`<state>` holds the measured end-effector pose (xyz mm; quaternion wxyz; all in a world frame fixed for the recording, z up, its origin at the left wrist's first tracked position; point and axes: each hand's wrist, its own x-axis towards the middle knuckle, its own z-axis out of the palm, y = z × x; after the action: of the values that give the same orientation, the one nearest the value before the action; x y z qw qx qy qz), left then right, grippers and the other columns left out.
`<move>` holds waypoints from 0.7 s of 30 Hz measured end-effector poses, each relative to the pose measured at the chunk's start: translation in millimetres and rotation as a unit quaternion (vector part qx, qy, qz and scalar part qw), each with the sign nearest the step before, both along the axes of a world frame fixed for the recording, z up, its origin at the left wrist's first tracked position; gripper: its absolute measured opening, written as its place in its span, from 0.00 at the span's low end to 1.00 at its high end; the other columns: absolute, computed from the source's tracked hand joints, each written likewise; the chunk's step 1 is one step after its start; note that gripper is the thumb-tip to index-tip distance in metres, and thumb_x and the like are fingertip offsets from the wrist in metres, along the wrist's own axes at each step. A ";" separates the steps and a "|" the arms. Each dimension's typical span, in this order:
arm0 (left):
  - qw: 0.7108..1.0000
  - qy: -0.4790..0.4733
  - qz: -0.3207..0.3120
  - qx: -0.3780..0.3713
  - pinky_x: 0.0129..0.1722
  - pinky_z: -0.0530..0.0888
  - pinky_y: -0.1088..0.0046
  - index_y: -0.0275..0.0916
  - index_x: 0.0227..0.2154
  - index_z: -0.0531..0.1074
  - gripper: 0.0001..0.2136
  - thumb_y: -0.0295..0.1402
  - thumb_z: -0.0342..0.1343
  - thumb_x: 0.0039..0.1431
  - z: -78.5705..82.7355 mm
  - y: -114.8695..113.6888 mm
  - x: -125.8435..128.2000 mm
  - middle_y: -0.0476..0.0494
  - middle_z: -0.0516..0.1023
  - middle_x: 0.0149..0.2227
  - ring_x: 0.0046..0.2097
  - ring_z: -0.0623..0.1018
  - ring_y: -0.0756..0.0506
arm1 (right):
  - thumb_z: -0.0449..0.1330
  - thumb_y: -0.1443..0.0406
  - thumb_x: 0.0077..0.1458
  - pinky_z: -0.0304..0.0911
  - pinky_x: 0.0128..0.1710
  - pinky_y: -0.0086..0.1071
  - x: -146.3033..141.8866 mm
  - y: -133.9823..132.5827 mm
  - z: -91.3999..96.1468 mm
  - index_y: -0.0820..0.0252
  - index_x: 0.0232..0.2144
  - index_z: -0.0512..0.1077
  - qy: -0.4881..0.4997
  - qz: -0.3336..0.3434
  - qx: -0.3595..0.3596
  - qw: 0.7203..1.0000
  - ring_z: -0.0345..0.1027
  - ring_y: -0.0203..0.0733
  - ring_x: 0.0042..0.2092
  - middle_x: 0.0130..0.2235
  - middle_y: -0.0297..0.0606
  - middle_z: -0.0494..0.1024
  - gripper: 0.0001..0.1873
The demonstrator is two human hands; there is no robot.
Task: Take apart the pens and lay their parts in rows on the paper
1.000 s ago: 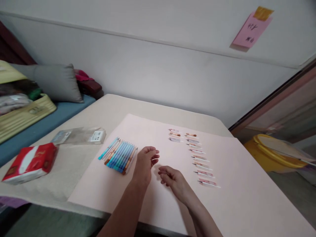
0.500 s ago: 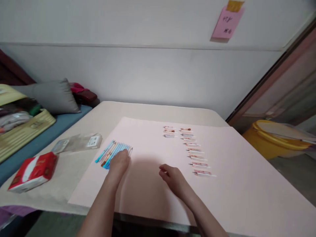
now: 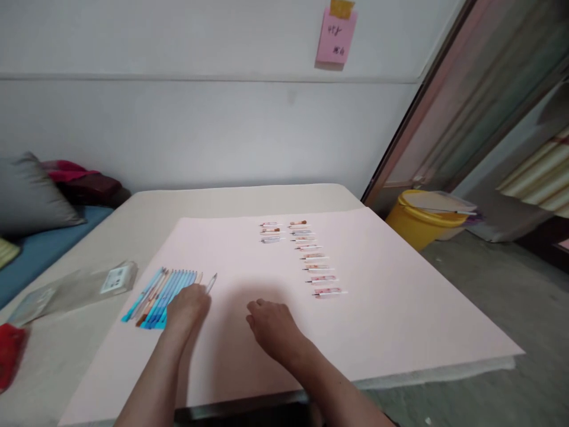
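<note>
A row of blue and orange pens (image 3: 155, 290) lies side by side on a large pale pink sheet (image 3: 400, 296). My left hand (image 3: 186, 305) is closed at the right end of that row, and one pen (image 3: 210, 283) sticks out from its fingers toward the far right. My right hand (image 3: 271, 323) rests on the sheet with fingers loosely curled and nothing visible in it. Farther off, several small pen parts (image 3: 311, 258) lie in two short columns.
A clear plastic package (image 3: 75, 287) lies left of the pens and a red pack (image 3: 9, 353) sits at the left edge. A grey cushion (image 3: 26, 196) is at the far left. A yellow bucket (image 3: 422, 219) stands right of the table. A pink note (image 3: 335, 37) hangs on the wall.
My left hand went from the middle of the sheet to the pen row and closed on one pen. The view turned to the right; my right hand barely moved.
</note>
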<state>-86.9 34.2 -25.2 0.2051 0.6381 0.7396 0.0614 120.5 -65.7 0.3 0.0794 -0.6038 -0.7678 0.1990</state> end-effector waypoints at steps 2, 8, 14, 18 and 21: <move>0.996 -0.091 -0.012 0.011 0.34 0.67 0.63 0.39 0.14 0.66 0.08 0.33 0.56 0.43 6.1 -2.1 10.7 0.39 0.72 0.21 0.33 0.76 0.36 | 0.47 0.65 0.58 0.61 0.37 0.37 1.3 2.1 1.0 0.57 0.42 0.70 0.063 -0.039 0.008 0.997 0.71 0.46 0.40 0.40 0.44 0.76 0.14; 0.819 -0.570 0.020 -0.068 0.29 0.67 0.76 0.36 0.25 0.72 0.09 0.37 0.60 0.44 24.9 -27.5 58.5 0.44 0.74 0.27 0.30 0.74 0.49 | 0.52 0.61 0.55 0.62 0.37 0.32 2.5 12.5 -2.9 0.58 0.41 0.69 0.400 -0.152 -0.020 0.904 0.70 0.40 0.38 0.39 0.40 0.76 0.13; 0.729 -0.683 0.021 -0.053 0.35 0.71 0.73 0.35 0.33 0.73 0.10 0.34 0.60 0.48 30.1 -37.3 76.1 0.41 0.76 0.33 0.34 0.75 0.48 | 0.54 0.59 0.53 0.52 0.19 0.25 1.5 16.5 -0.1 0.62 0.27 0.68 0.572 -0.179 -0.148 0.787 0.58 0.29 0.19 0.21 0.30 0.68 0.12; 0.645 -0.758 0.090 -0.049 0.43 0.72 0.69 0.34 0.40 0.71 0.12 0.29 0.59 0.50 30.0 -31.3 69.0 0.36 0.76 0.42 0.43 0.76 0.45 | 0.55 0.59 0.51 0.48 0.18 0.24 4.1 14.7 4.0 0.63 0.30 0.69 0.603 -0.160 -0.199 0.756 0.56 0.28 0.18 0.21 0.30 0.68 0.11; 0.616 -0.780 0.084 -0.068 0.41 0.72 0.71 0.34 0.37 0.71 0.10 0.27 0.59 0.50 29.0 -31.6 67.2 0.38 0.77 0.39 0.41 0.76 0.46 | 0.57 0.58 0.51 0.49 0.19 0.25 4.0 14.2 5.9 0.62 0.32 0.69 0.620 -0.146 -0.210 0.742 0.57 0.28 0.19 0.23 0.31 0.70 0.12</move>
<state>-19.7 2.6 3.9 0.7417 0.2690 0.3541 0.5022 124.5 -51.5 6.2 0.4371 -0.4532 -0.3900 0.6719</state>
